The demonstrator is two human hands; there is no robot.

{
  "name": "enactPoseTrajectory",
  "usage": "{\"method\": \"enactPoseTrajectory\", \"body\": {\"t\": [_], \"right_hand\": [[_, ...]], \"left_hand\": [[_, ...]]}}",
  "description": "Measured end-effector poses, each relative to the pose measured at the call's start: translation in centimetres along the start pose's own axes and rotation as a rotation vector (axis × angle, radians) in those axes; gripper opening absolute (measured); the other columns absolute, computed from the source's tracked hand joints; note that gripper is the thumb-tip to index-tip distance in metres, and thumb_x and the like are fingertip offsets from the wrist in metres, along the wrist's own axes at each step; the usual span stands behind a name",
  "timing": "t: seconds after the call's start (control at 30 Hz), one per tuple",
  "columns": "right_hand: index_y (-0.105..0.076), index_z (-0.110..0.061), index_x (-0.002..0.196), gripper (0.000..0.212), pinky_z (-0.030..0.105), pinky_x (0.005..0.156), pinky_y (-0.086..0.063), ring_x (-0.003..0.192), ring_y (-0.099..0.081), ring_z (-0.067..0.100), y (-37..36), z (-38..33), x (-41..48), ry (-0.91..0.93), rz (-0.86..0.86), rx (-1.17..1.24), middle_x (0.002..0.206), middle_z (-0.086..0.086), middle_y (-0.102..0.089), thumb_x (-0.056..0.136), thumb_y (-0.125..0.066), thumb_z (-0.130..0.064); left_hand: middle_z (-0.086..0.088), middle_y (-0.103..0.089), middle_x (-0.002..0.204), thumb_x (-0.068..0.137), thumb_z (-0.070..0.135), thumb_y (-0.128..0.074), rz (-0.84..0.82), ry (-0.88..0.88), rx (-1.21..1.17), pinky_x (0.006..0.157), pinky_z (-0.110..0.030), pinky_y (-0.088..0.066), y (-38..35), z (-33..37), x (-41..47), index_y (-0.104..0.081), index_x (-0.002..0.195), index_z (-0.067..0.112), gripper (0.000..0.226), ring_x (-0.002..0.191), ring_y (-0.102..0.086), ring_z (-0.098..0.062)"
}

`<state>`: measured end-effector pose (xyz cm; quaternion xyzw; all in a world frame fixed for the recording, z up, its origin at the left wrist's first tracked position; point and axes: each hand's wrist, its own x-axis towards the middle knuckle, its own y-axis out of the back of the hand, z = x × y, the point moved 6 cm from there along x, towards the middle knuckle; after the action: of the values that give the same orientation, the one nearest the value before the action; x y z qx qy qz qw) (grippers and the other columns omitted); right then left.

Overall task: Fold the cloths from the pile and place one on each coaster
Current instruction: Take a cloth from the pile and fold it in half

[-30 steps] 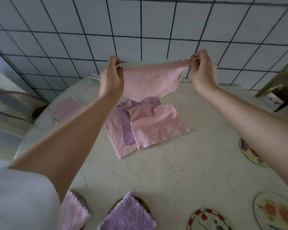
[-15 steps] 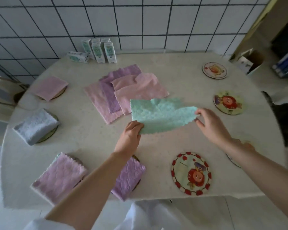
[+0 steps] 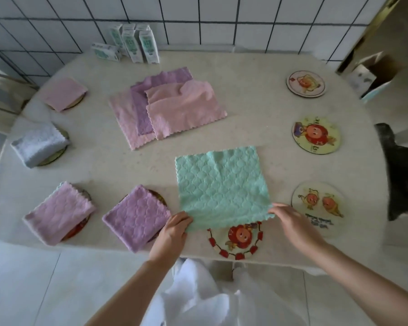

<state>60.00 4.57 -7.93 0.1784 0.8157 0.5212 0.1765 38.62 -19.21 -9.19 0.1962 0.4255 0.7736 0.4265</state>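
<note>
Cloth (image 3: 222,184) spread | left hand (image 3: 172,231), right hand (image 3: 292,222) pinch near corners | edge overlaps coaster (image 3: 236,241)

The green cloth (image 3: 222,184) is soft, matt microfibre, quilted in a scale pattern. The pink and purple cloths in the far heap (image 3: 174,109) look just as fluffy and dull. The grey folded cloth (image 3: 39,147) on the left is thicker plush. The table (image 3: 257,128) is pale, speckled and stone-like, without shine. The coasters (image 3: 316,135) on the right have smooth printed faces. The wall tiles (image 3: 222,20) are glossy, and the cartons (image 3: 137,43) look like printed card.
</note>
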Motion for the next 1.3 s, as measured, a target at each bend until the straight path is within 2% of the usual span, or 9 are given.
{"method": "enactPoseTrajectory", "body": {"t": [0.1,0.27,0.4,0.53,0.7,0.93,1.03,1.17,1.3], "right_hand": [[-0.064,-0.01,0.114,0.048,0.025,0.099,-0.041,0.11,-0.063,0.02,-0.4,1.3,-1.5,0.094,-0.051,0.013,0.119,0.009,-0.065,0.075,-0.061,0.018],[-0.067,-0.015,0.108,0.033,0.021,0.091,-0.047,0.098,-0.066,0.01,-0.3,3.1,-2.2,0.123,-0.12,0.071,0.105,-0.002,-0.07,0.08,-0.066,0.003],[-0.067,-0.016,0.1,0.02,0.016,0.075,-0.053,0.079,-0.061,-0.001,1.3,3.2,0.1,0.062,-0.099,0.226,0.092,-0.008,-0.068,0.083,-0.066,-0.006],[-0.067,-0.014,0.092,0.01,0.007,0.057,-0.044,0.068,-0.06,0.0,3.2,3.1,3.4,-0.068,0.008,0.41,0.081,-0.011,-0.064,0.084,-0.067,-0.008],[-0.062,-0.016,0.079,0.01,0.021,0.058,-0.048,0.069,-0.063,0.01,3.5,4.2,8.2,-0.297,0.074,0.601,0.074,-0.003,-0.066,0.089,-0.062,-0.02],[-0.058,-0.004,0.071,0.022,0.032,0.062,-0.043,0.063,-0.056,0.029,0.7,6.7,14.3,-0.521,0.047,0.672,0.068,0.018,-0.063,0.088,-0.058,-0.018],[-0.06,-0.008,0.069,0.021,0.032,0.062,-0.044,0.062,-0.055,0.021,0.0,7.4,15.8,-0.592,0.046,0.662,0.068,0.015,-0.065,0.086,-0.06,-0.02],[-0.059,-0.016,0.063,0.023,0.039,0.067,-0.053,0.065,-0.062,0.028,-0.4,8.2,17.1,-0.643,0.048,0.614,0.064,0.004,-0.065,0.083,-0.065,-0.026],[-0.065,-0.016,0.068,0.019,0.047,0.069,-0.057,0.07,-0.067,0.028,-0.6,8.7,17.8,-0.679,0.035,0.594,0.066,0.001,-0.068,0.079,-0.069,-0.032]], "left_hand": [[-0.01,-0.067,0.107,0.059,-0.02,-0.071,0.033,0.034,0.008,0.105,-0.005,-0.023,-1.3,1.2,-1.5,-0.072,0.099,0.001,0.045,0.104,-0.059,-0.02],[-0.007,-0.07,0.102,0.062,-0.02,-0.071,0.071,0.128,-0.054,0.093,-0.017,-0.042,-2.2,2.1,-3.3,-0.073,0.095,0.003,0.041,0.093,-0.067,-0.022],[0.001,-0.071,0.095,0.065,-0.015,-0.07,0.088,0.251,-0.105,0.084,-0.015,-0.045,-1.2,1.9,-2.5,-0.074,0.094,0.012,0.04,0.086,-0.066,-0.014],[0.01,-0.068,0.088,0.077,-0.003,-0.068,0.154,0.432,-0.194,0.069,-0.007,-0.043,1.0,1.6,-0.1,-0.075,0.094,0.017,0.027,0.078,-0.062,-0.007],[0.003,-0.062,0.065,0.086,0.013,-0.064,0.212,0.649,-0.364,0.047,-0.018,-0.037,2.2,-0.5,4.6,-0.066,0.084,0.011,0.003,0.054,-0.051,-0.012],[-0.004,-0.067,0.083,0.089,0.016,-0.06,0.283,0.876,-0.59,0.058,-0.026,-0.046,1.8,-2.9,9.4,-0.066,0.095,0.017,0.009,0.072,-0.058,-0.019],[-0.003,-0.068,0.084,0.089,0.018,-0.06,0.255,0.909,-0.571,0.064,-0.028,-0.05,1.4,-3.9,10.7,-0.068,0.098,0.016,0.012,0.073,-0.06,-0.02],[-0.005,-0.07,0.09,0.089,0.022,-0.06,0.227,0.915,-0.498,0.078,-0.039,-0.055,1.2,-5.1,12.1,-0.07,0.101,0.013,0.018,0.082,-0.064,-0.024],[-0.005,-0.07,0.087,0.088,0.025,-0.061,0.223,0.923,-0.45,0.074,-0.036,-0.054,1.1,-5.7,12.8,-0.071,0.1,0.013,0.02,0.081,-0.064,-0.025]]}}
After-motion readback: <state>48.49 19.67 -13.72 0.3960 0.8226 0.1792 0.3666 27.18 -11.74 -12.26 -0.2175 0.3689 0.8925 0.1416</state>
